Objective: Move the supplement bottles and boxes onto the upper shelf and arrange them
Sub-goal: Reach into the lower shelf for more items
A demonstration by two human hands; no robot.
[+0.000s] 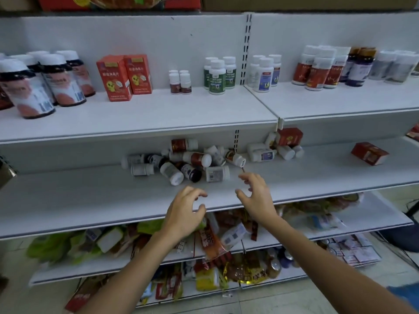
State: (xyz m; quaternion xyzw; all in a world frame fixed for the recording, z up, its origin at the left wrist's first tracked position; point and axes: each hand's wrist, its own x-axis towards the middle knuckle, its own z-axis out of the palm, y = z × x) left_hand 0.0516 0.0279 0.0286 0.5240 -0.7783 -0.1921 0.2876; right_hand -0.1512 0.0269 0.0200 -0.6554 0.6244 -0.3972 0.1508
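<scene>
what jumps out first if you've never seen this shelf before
The heap of tipped-over bottles at the back of the middle shelf grabs the eye first. The left hand and right hand reach toward it, fingers spread, holding nothing. Above, the upper shelf carries tidy upright groups of bottles and two orange-red boxes.

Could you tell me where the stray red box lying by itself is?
Head view: the red box lies far right on the middle shelf, apart from the jumbled bottles to its left.
</scene>
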